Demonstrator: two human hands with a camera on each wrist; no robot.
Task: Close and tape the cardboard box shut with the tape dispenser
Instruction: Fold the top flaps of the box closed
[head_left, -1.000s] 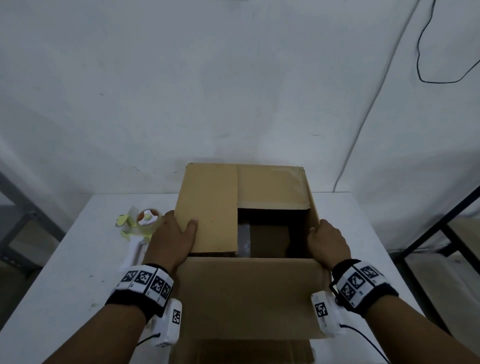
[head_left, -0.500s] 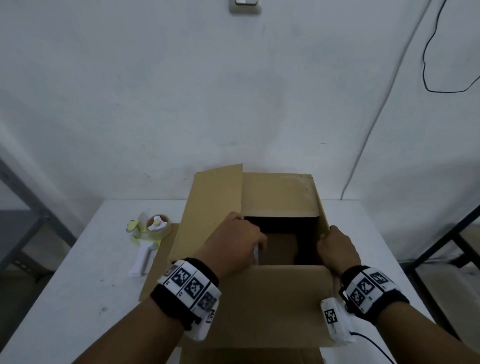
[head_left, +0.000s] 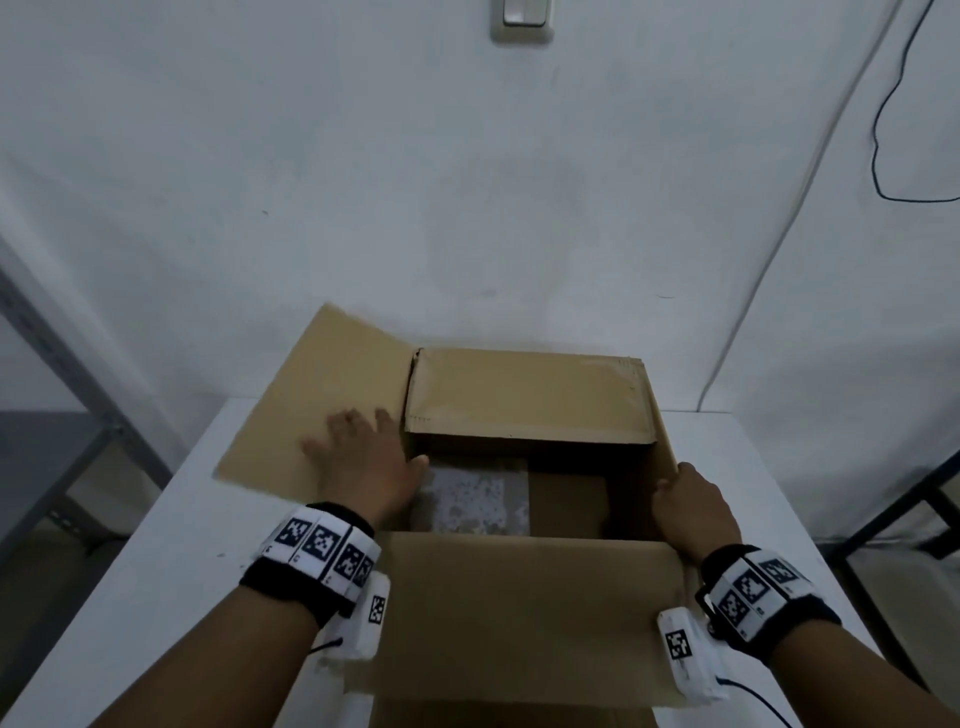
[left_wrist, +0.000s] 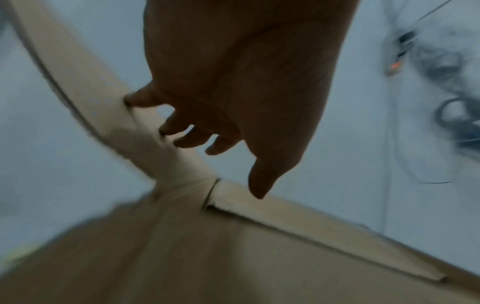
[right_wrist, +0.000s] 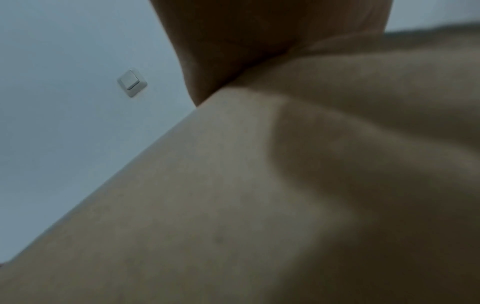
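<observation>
While its flaps gape, cardboard box (head_left: 524, 613) with taped floor.

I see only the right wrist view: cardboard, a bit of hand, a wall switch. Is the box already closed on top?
Observer: No. The head view shows the box open in the middle, with its floor visible.
Operator: Where is the left hand?
Observer: The left hand lies flat, fingers spread, on the left flap, which is opened outward.
Operator: What does the right hand hold?
Observer: The right hand holds the right rim of the box, thumb on the inner side.
</observation>
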